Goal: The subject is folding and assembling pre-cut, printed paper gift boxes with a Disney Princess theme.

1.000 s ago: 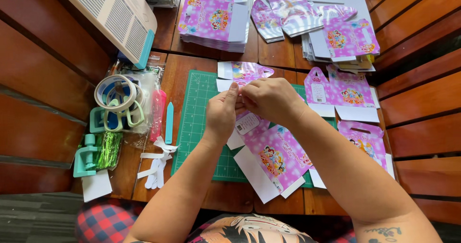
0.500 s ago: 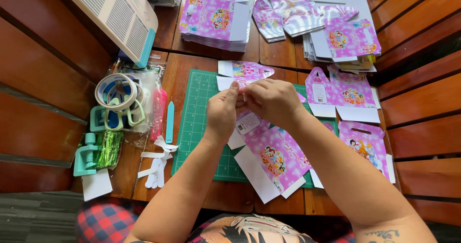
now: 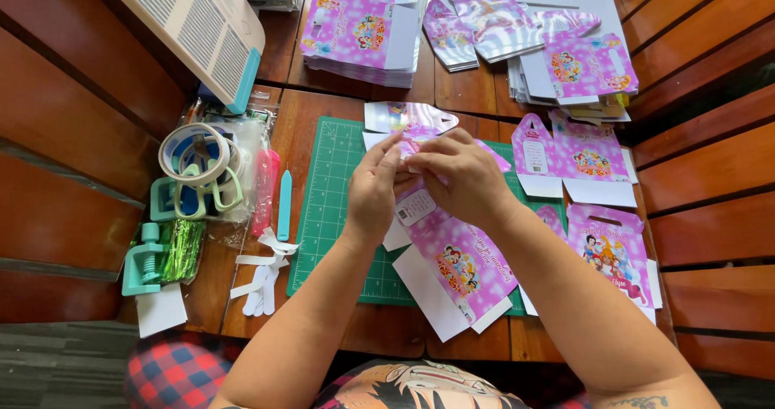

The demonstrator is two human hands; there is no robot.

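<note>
Both hands meet over a green cutting mat (image 3: 331, 207) on a wooden table. My left hand (image 3: 374, 192) and my right hand (image 3: 458, 175) pinch the top edge of a flat pink cardboard gift box (image 3: 456, 255) printed with cartoon figures. The box lies unfolded, its white flaps spreading toward me. My fingers hide the part they hold.
Stacks of the same pink box blanks (image 3: 355, 29) lie at the back, with more (image 3: 585, 66) at the back right and loose ones (image 3: 609, 251) at the right. Tape rolls (image 3: 194, 155), a teal clamp (image 3: 144, 260), a teal folding tool (image 3: 284, 203) and white paper strips (image 3: 262, 276) sit at the left.
Both hands have stayed on the box's top edge, with only small finger shifts.
</note>
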